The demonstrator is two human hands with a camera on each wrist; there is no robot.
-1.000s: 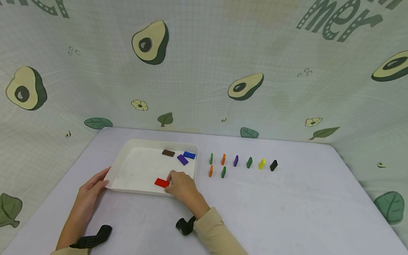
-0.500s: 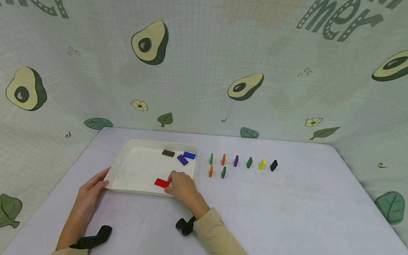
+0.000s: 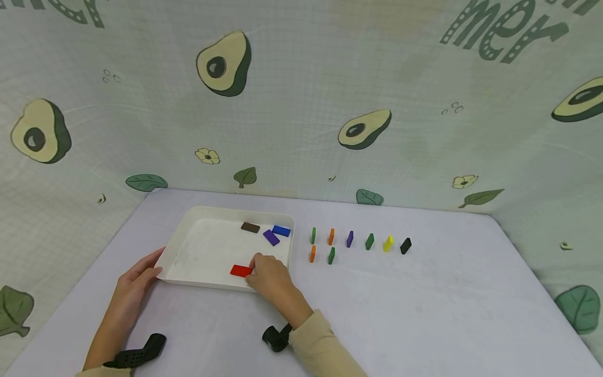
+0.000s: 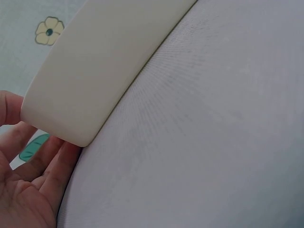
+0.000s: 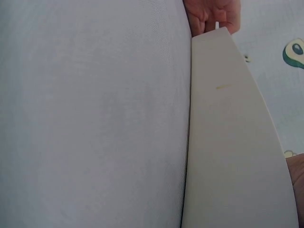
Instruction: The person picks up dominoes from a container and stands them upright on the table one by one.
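In the head view, my right hand [image 3: 270, 278] reaches over the near wall of the white tray [image 3: 198, 285]. Thumb and forefinger pinch the right end of a red domino block [image 3: 241, 270] that lies flat near the tray's front. At the tray's left end, my left hand [image 3: 134, 283] grips the front corner. The left wrist view has the left thumb [image 4: 9, 108] at the rim and the fingers against the outside of the wall. Brown [image 3: 250, 227], purple [image 3: 271, 237] and blue [image 3: 281, 231] domino blocks lie inside the tray towards its back right.
Right of the tray, several domino blocks stand on edge in two rows, from a light green block [image 3: 313, 235] to a black block [image 3: 405, 245]. An orange block [image 3: 313, 254] and a dark green block [image 3: 332, 255] form the nearer row. Patterned cloth surrounds the white table [image 3: 447, 314].
Both hands keep their places at the tray and the red domino block. The whole head view has shifted very slightly.
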